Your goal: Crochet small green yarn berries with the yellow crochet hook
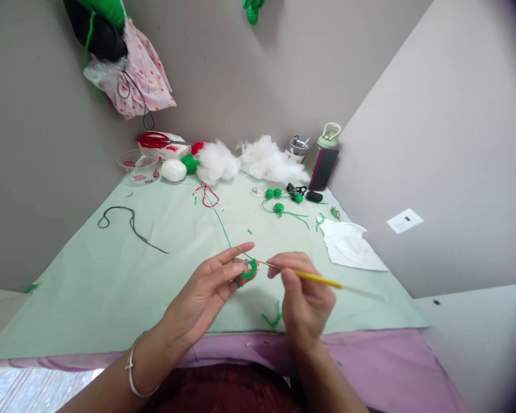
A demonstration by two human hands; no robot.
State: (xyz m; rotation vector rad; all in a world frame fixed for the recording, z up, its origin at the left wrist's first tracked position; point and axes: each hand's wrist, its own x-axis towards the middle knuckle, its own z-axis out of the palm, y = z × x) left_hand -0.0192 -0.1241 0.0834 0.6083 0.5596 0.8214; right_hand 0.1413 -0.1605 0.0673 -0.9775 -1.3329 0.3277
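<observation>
My left hand [212, 275] pinches a small ring of green crochet work [250, 269] between thumb and fingers, its index finger stretched out under the working yarn. In my right hand [303, 295] is a crochet hook [318, 279] with a yellow handle, held like a pencil. The hook's metal tip meets the upper edge of the green piece; whether it sits inside a stitch is too small to tell. A green yarn strand [221, 221] runs from the left fingers back to a green yarn ball [190, 164]. Below the hands lies a green yarn scrap [272, 316].
White stuffing [270, 160] is heaped at the back beside a white yarn ball [173, 170] and red scissors [155, 140]. Several small green crocheted balls [278, 209] lie right of centre. Paper [348, 244], a bottle [327, 140] and a phone [324, 170] stand or lie rightward; black cord [131, 221] lies left.
</observation>
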